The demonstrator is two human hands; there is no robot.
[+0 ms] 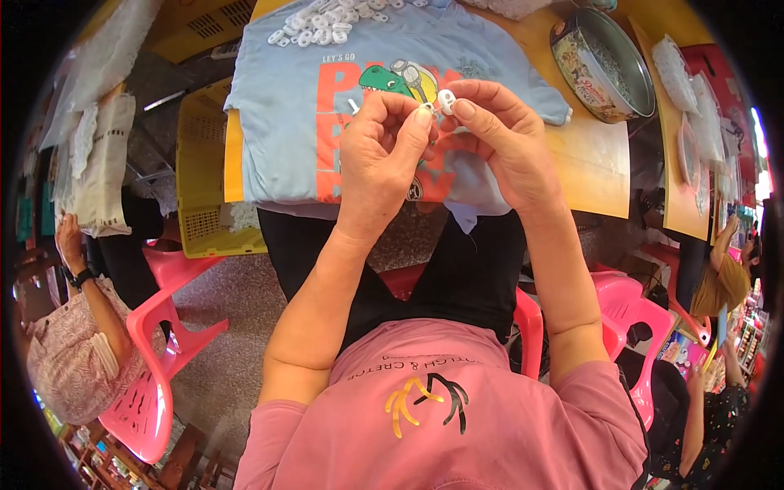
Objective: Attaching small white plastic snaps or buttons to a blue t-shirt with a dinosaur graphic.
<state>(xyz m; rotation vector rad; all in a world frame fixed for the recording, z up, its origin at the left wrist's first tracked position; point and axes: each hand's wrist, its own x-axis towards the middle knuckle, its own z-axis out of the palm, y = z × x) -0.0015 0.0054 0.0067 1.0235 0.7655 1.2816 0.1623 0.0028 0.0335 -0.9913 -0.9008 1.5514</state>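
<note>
Both hands meet above a light blue T-shirt (278, 155) with a green dinosaur print, spread over the table. My right hand (510, 143) is closed, pinching a small white oval plastic piece (446, 100) with holes between thumb and index finger. Close beside it, the thumb and index finger of my left hand (380, 155) press together on a tiny piece too small to make out. A small white bit (354, 106) shows beside my left knuckles; I cannot tell whether the hand holds it. Further back on the shirt lies a heap of similar white plastic pieces (327, 23).
A round tin (581, 77) with small metal-looking parts inside stands at the back right of the yellow table (600, 167). A yellow crate (200, 163) is at the left. Pink plastic chairs (151, 400) and other people sit on both sides.
</note>
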